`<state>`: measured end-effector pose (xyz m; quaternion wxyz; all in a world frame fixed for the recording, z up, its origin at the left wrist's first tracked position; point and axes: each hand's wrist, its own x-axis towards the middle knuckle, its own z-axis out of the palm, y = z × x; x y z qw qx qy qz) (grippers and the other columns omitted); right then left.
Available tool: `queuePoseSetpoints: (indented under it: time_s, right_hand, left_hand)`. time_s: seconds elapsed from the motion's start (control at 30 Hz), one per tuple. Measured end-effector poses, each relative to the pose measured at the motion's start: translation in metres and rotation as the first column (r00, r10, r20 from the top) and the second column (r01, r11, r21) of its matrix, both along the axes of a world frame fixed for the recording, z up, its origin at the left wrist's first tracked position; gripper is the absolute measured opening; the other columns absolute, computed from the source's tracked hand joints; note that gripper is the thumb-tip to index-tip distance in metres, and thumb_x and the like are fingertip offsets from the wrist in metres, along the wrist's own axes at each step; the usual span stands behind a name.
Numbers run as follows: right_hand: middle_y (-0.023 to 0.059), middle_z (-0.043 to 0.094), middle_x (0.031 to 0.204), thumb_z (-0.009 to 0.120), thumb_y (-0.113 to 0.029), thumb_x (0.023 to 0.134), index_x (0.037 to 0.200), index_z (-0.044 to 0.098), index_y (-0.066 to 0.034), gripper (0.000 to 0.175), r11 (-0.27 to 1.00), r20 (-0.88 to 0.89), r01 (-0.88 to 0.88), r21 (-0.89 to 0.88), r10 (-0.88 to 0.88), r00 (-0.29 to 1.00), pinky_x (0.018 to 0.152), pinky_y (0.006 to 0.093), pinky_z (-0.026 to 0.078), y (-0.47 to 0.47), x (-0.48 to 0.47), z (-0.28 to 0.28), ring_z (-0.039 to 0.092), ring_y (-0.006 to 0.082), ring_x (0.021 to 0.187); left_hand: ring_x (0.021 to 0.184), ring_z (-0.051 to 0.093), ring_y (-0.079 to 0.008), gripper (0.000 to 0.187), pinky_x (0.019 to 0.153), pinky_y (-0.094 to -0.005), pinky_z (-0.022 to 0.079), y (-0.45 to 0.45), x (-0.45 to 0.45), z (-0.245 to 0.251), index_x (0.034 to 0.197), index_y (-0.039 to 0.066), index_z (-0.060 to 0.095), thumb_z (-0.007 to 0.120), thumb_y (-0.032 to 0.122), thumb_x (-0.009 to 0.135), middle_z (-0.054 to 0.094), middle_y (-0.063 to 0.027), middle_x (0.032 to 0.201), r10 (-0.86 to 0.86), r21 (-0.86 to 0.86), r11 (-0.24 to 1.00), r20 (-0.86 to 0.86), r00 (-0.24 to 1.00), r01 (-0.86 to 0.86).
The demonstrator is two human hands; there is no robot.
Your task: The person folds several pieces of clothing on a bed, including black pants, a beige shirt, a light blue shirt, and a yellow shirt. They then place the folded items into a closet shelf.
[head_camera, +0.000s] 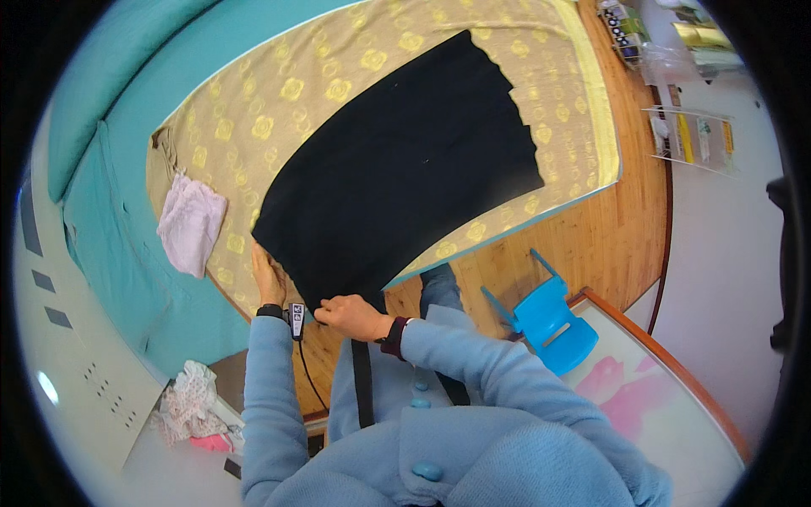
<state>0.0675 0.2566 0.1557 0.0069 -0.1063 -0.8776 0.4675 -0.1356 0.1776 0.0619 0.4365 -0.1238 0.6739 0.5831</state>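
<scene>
A large piece of black cloth (405, 152) lies spread over a beige and yellow flowered cover (304, 89), its far right edge uneven. My left hand (269, 275) is at the cloth's near left corner, its fingertips at the edge and partly hidden. Along the near edge, my right hand (355, 317) pinches the cloth between thumb and bent fingers. Between my two hands the edge runs slanting and hangs a little over the bedside. A crumpled pale pink cloth (191, 225) rests on the cover, left of my left hand.
A blue plastic chair (554, 323) stands on the wooden floor (589, 247) at right, beside a wood-edged table (671, 374). Teal bedding (127, 253) borders the cover at left. Crumpled fabrics (193, 405) lie lower left. A clear wall rack (694, 139) is at far right. A cable (307, 371) hangs from my left wrist.
</scene>
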Motion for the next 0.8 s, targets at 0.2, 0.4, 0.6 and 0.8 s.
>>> queuePoseSetpoints:
  time_s: [0.2, 0.4, 0.6, 0.8]
  right_hand:
    - [0.0143, 0.060, 0.082, 0.058, -0.008, 0.077, 0.083, 0.052, -0.0054, 0.009, 0.987, -0.099, 0.158, 0.035, -0.154, 0.983, 0.062, 0.0361, 0.053, -0.017, 0.001, -0.011, 0.064, 0.0282, 0.076]
    - [0.0208, 0.064, 0.099, 0.057, -0.007, 0.078, 0.086, 0.053, -0.0037, 0.009, 0.978, -0.108, 0.208, -0.028, -0.210, 0.972, 0.071, 0.0365, 0.055, -0.026, 0.005, -0.006, 0.065, 0.0314, 0.086]
    - [0.0162, 0.066, 0.099, 0.059, -0.002, 0.075, 0.089, 0.052, -0.0043, 0.017, 0.959, -0.125, 0.202, -0.199, -0.230, 0.965, 0.075, 0.0362, 0.056, -0.027, 0.008, 0.006, 0.065, 0.0318, 0.089]
    - [0.0116, 0.058, 0.079, 0.061, -0.009, 0.072, 0.083, 0.052, -0.0044, 0.015, 0.835, -0.084, 0.360, -0.417, -0.430, 0.899, 0.066, 0.0415, 0.049, 0.044, 0.046, 0.024, 0.059, 0.0307, 0.079]
  left_hand:
    - [0.090, 0.061, -0.0171, 0.051, 0.071, -0.0288, 0.048, 0.006, -0.044, 0.004, 0.113, 0.011, 0.058, 0.057, 0.055, 0.087, 0.065, -0.0060, 0.108, -0.053, 0.073, 0.997, 0.369, 0.928, 0.028]
    - [0.076, 0.060, -0.0111, 0.026, 0.064, -0.0234, 0.048, 0.041, -0.088, 0.030, 0.102, 0.003, 0.063, 0.073, 0.016, 0.081, 0.064, -0.0018, 0.090, -0.281, -0.129, 0.955, -0.104, 0.954, 0.267]
    - [0.071, 0.055, -0.0125, 0.019, 0.065, -0.0259, 0.045, 0.028, -0.097, 0.113, 0.095, 0.001, 0.058, 0.066, 0.009, 0.080, 0.060, -0.0036, 0.082, -0.520, -0.498, 0.822, -0.457, 0.722, 0.277]
    - [0.060, 0.053, -0.0150, 0.039, 0.056, -0.0286, 0.043, 0.165, -0.051, 0.171, 0.112, 0.003, 0.053, 0.064, 0.010, 0.075, 0.059, -0.0098, 0.076, -0.742, -0.636, 0.630, -0.662, 0.104, 0.446]
